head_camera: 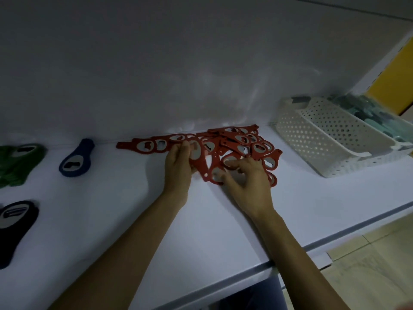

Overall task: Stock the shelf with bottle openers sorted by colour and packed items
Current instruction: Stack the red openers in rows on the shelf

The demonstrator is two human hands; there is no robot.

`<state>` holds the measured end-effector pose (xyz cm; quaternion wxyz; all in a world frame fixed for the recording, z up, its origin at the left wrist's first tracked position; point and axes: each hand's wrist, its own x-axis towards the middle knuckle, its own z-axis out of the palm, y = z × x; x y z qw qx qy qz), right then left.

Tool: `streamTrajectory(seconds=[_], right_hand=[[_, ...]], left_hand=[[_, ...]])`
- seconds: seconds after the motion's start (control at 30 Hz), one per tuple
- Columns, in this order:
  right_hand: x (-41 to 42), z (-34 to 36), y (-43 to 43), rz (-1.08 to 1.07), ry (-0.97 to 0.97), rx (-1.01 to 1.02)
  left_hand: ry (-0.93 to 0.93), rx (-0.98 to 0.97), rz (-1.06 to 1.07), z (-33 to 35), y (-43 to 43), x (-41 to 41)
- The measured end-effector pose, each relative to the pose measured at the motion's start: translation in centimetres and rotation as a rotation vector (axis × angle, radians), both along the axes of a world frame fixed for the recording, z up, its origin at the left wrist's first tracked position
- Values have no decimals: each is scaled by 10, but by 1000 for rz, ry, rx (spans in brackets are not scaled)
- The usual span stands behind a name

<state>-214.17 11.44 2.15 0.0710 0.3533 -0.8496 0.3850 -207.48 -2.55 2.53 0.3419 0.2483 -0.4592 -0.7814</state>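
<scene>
Though heaped, red openers (pixel 237 139) under fingertips (pixel 231 163).

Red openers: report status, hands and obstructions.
Left hand and right hand on red openers, grip unclear. Pile jumbled against shelf back. Blue opener left, white basket right, both apart.

Openers and baskets, counted
One blue opener (pixel 76 158), one black opener (pixel 15 224), two baskets (pixel 312 135); red openers (pixel 202 166) roughly a dozen, green openers (pixel 13 166) several.
</scene>
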Motion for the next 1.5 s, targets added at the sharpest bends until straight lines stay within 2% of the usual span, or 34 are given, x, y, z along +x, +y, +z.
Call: streamTrajectory(seconds=[0.07,0.1,0.17,0.3,0.5,0.6,0.67,0.8,0.9,1.03,1.13,1.37,1.43,1.5], right_hand=[[0,-3,-3,48,166,208],[0,-2,-4,56,188,252],[0,-2,-4,66,224,270],[8,-3,-4,47,339,207],[12,7,-4,-69,107,-171],[14,4,-7,6,4,-201],[17,3,-8,70,-30,-212],[29,7,-15,178,-190,-266],[38,12,-24,290,-385,-332],[36,23,-32,353,-705,-426],[32,28,-33,399,-859,-427],[35,37,-49,531,-1077,-384],[39,38,-56,572,-1083,-409],[43,35,-61,579,-1003,-428]], left_hand=[[-27,-23,-25,0,1,0],[-39,-72,-30,1,2,1],[-81,-171,-2,1,4,2],[-114,-214,11,1,4,1],[-209,-255,17,5,11,8],[-264,-285,121,2,13,26],[-297,-421,174,1,18,42],[-382,-923,255,-2,29,69],[-461,-1092,274,-2,34,75],[-501,-1100,263,-5,37,77],[-504,-1026,243,-4,36,77],[-458,-844,254,-2,35,80],[-411,-734,228,0,34,81],[-358,-639,178,2,34,81]])
